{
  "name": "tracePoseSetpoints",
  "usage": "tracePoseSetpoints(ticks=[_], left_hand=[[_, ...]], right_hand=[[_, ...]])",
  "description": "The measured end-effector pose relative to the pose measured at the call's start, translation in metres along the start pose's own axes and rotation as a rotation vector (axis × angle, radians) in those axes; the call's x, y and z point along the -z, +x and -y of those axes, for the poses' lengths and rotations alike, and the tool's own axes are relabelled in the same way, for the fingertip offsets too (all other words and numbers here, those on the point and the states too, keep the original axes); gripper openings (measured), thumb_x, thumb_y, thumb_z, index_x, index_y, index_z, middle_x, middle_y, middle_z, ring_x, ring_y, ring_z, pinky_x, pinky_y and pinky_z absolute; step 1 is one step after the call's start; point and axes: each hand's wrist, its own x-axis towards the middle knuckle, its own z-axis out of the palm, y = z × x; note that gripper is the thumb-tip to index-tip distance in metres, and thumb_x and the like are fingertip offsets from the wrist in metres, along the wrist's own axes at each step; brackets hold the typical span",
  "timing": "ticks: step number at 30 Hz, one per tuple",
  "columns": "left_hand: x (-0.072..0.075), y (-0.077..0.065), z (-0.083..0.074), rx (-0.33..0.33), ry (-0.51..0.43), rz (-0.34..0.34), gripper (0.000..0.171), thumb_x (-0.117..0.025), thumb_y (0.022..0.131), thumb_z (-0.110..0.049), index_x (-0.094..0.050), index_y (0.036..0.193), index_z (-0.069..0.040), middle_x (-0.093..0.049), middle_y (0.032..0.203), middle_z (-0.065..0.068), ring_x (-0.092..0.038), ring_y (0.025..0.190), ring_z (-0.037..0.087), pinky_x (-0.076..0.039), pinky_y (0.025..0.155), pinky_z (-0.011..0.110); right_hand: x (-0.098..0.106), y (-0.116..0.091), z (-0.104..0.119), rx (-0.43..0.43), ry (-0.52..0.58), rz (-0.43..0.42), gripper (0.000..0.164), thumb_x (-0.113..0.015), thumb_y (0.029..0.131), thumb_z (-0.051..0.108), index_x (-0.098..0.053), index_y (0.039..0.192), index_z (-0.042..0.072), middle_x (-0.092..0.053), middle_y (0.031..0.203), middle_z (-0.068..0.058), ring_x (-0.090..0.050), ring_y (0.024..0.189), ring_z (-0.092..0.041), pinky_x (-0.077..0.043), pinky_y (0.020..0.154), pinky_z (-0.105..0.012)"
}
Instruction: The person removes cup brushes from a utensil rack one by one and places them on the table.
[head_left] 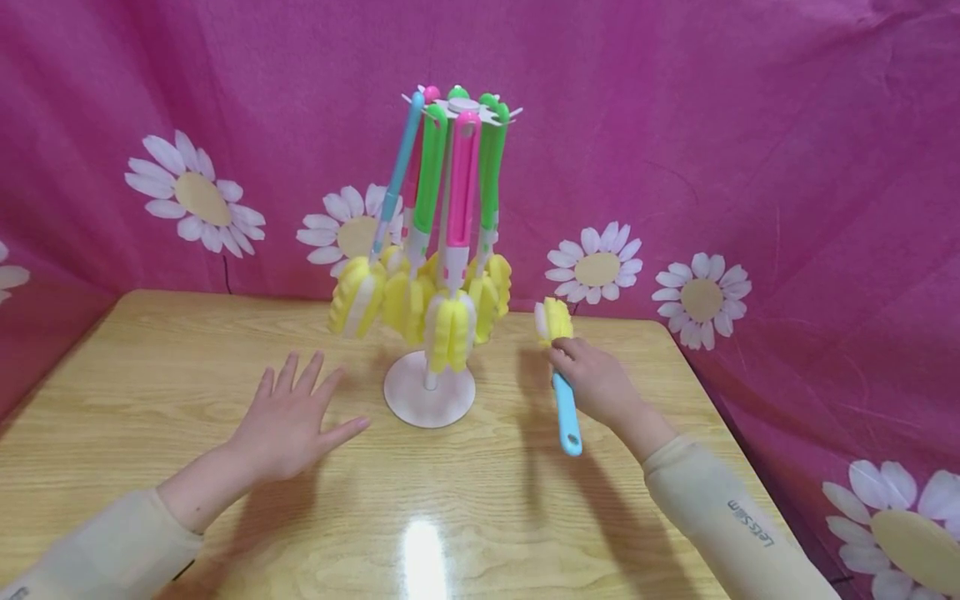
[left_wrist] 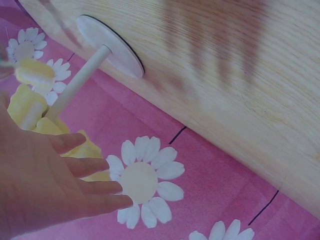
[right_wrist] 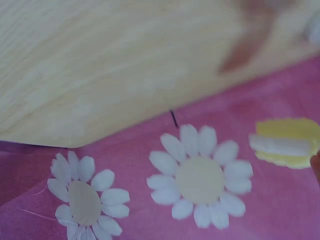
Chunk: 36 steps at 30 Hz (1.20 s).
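Observation:
My right hand [head_left: 596, 379] grips a blue-handled sponge brush [head_left: 567, 417] near its neck, to the right of the rack. The brush's yellow and white sponge head [right_wrist: 285, 143] points away from me, and its handle hangs down toward me. On the left, my left hand [head_left: 288, 425] is spread over the table with fingers straight, holding nothing. Between the hands stands a white rack [head_left: 430, 408] with a round base. Several sponge brushes hang from its top hooks, among them a pink-handled brush [head_left: 462, 192], a green-handled brush [head_left: 431, 175] and a blue-handled brush [head_left: 397, 167].
The wooden table [head_left: 360, 508] carries the rack near its back edge. A magenta cloth [head_left: 637, 108] printed with white daisies hangs behind it and along both sides. Light glares on the tabletop near the front.

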Motion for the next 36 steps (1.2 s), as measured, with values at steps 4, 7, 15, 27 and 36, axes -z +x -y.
tracePoseSetpoints(ticks=[4, 7, 15, 27, 36], left_hand=[[0.001, 0.000, 0.000, 0.000, -0.003, 0.001, 0.080, -0.043, 0.088, -0.064, -0.042, 0.139, -0.002, -0.025, 0.148, 0.031, -0.013, 0.136, 0.056, -0.011, 0.105, 0.071], [0.002, -0.001, 0.000, 0.004, -0.008, 0.003, 0.081, -0.043, 0.088, -0.064, -0.042, 0.139, -0.002, -0.025, 0.148, 0.031, -0.012, 0.136, 0.056, -0.011, 0.105, 0.071], [0.000, 0.000, 0.001, 0.003, -0.013, -0.010, 0.078, -0.046, 0.088, -0.061, -0.042, 0.139, -0.002, -0.025, 0.148, 0.031, -0.012, 0.136, 0.056, -0.011, 0.105, 0.071], [0.000, 0.000, 0.002, 0.009, 0.000, -0.016, 0.076, -0.046, 0.089, -0.061, -0.043, 0.138, -0.002, -0.026, 0.148, 0.031, -0.013, 0.136, 0.056, -0.012, 0.105, 0.071], [0.000, -0.001, 0.000, 0.013, -0.008, -0.002, 0.078, -0.045, 0.089, -0.061, -0.041, 0.139, -0.002, -0.025, 0.148, 0.032, -0.013, 0.135, 0.057, -0.011, 0.105, 0.071]], right_hand=[[-0.022, -0.007, 0.005, 0.121, -0.112, 0.064, 0.033, -0.073, 0.072, -0.002, -0.059, 0.102, 0.004, -0.058, 0.098, -0.009, -0.057, 0.082, -0.022, -0.052, 0.058, -0.030], [-0.033, -0.010, 0.010, 0.143, -0.134, 0.115, 0.033, -0.073, 0.073, -0.002, -0.059, 0.103, 0.004, -0.057, 0.097, -0.008, -0.057, 0.082, -0.021, -0.052, 0.060, -0.028], [-0.062, -0.014, 0.026, 0.150, -0.126, 0.220, 0.028, -0.069, 0.075, -0.004, -0.057, 0.099, 0.004, -0.055, 0.095, -0.007, -0.055, 0.082, -0.020, -0.052, 0.063, -0.027], [-0.072, -0.012, 0.038, 0.100, -0.064, 0.302, 0.023, -0.065, 0.079, -0.001, -0.059, 0.100, 0.006, -0.054, 0.097, -0.008, -0.056, 0.083, -0.021, -0.051, 0.053, -0.029], [-0.027, 0.030, 0.031, -0.237, 0.033, 0.161, 0.018, -0.066, 0.077, 0.001, -0.062, 0.095, 0.004, -0.060, 0.081, -0.009, -0.057, 0.071, -0.022, -0.049, 0.050, -0.034]])
